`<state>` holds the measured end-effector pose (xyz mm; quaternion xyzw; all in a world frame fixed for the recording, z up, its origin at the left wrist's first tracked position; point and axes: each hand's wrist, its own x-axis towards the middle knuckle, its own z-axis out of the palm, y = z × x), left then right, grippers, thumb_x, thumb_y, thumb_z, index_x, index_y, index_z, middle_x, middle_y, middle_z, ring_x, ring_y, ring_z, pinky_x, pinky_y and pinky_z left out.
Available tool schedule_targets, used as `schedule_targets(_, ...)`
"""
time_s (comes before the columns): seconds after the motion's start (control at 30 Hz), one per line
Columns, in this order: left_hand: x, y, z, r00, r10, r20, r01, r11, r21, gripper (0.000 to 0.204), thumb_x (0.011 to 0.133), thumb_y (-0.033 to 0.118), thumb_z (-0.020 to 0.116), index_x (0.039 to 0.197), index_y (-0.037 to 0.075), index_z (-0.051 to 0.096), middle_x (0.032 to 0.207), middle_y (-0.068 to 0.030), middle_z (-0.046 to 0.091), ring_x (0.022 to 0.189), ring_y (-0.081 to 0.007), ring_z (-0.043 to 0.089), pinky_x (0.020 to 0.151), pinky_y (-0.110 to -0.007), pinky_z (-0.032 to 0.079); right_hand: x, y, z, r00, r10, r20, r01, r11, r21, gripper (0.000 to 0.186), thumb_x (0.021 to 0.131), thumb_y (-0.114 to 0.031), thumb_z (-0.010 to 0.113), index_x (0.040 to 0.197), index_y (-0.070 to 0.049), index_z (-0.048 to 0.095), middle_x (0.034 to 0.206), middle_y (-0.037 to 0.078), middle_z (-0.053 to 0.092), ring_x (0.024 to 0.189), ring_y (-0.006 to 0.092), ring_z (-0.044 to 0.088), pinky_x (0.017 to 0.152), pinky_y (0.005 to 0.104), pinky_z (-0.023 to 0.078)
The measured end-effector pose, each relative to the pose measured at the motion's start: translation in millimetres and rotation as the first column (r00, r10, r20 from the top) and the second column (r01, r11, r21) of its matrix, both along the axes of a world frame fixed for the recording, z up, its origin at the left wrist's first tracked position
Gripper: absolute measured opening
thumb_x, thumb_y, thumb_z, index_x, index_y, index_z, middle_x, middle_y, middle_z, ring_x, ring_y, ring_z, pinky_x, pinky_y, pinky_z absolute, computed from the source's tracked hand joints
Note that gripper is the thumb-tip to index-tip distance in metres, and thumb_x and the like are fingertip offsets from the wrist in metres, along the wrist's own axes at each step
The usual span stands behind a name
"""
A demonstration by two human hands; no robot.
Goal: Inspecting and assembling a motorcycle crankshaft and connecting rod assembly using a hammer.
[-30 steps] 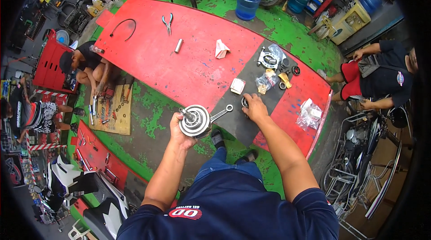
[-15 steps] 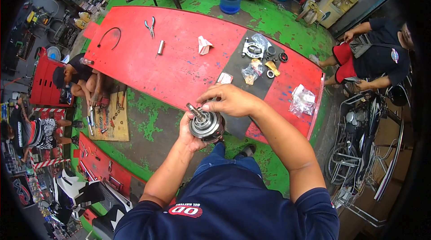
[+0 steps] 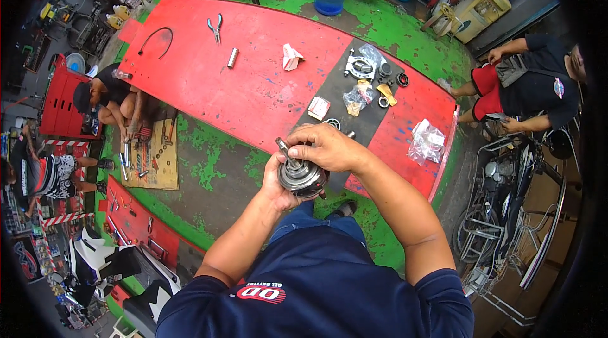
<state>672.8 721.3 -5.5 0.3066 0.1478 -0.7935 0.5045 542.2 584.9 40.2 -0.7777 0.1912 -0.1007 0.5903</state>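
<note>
Before my body, just off the table's near edge, I hold a crankshaft [image 3: 301, 181], a dark round metal body with a stub shaft tilted up to the left. My left hand [image 3: 275, 187] cups it from the left and below. From above, my right hand [image 3: 330, 148] curls its fingers and thumb around the shaft's base. Beyond that hand, a ring-shaped bearing [image 3: 332, 124] lies on the dark mat [image 3: 329, 90]. A small red-and-white box [image 3: 318, 108] sits beside the bearing.
The red table [image 3: 209, 85] carries pliers [image 3: 216, 29], a metal tube [image 3: 233, 58], a black cable [image 3: 170, 40], crumpled paper [image 3: 291, 57], a bearing puller [image 3: 361, 67] and plastic bags [image 3: 425, 142]. One person [image 3: 529, 88] stands at right; another [image 3: 114, 104] crouches at left. A motorcycle [image 3: 500, 192] stands at right.
The crankshaft has moved a little right within the view. My right hand has shifted onto its shaft, and the bearing on the mat now shows beyond that hand.
</note>
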Motion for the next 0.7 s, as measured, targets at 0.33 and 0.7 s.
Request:
schedule_targets(0.33, 6, 15, -23, 0.987, 0.057, -0.149, -0.046, 0.996, 0.074, 0.069, 0.088, 0.066, 0.048, 0.122, 0.01, 0.071, 0.115, -0.0225, 0.072, 0.091, -0.0467, 0.071, 0.069, -0.057, 0.064, -110, -21, -166, 0.537, -0.604, -0.589, 0.414, 0.797, -0.44, 0.054, 0.087, -0.043, 0.08, 0.115, -0.001, 0.063, 0.12, 0.021, 0.068, 0.113, 0.0373, 0.066, 0.093, 0.0457, 0.053)
schedule_targets(0.7, 1, 3, -24, 0.911, 0.203, -0.36, -0.259, 0.959, -0.116, 0.077, 0.088, 0.069, 0.052, 0.134, 0.008, 0.06, 0.126, -0.0237, 0.063, 0.092, -0.0468, 0.071, 0.073, -0.05, 0.067, -141, 35, -227, 0.496, -0.589, -0.638, 0.375, 0.808, -0.454, 0.04, 0.097, -0.035, 0.067, 0.114, -0.002, 0.052, 0.106, 0.031, 0.068, 0.103, 0.0508, 0.065, 0.09, 0.0585, 0.051)
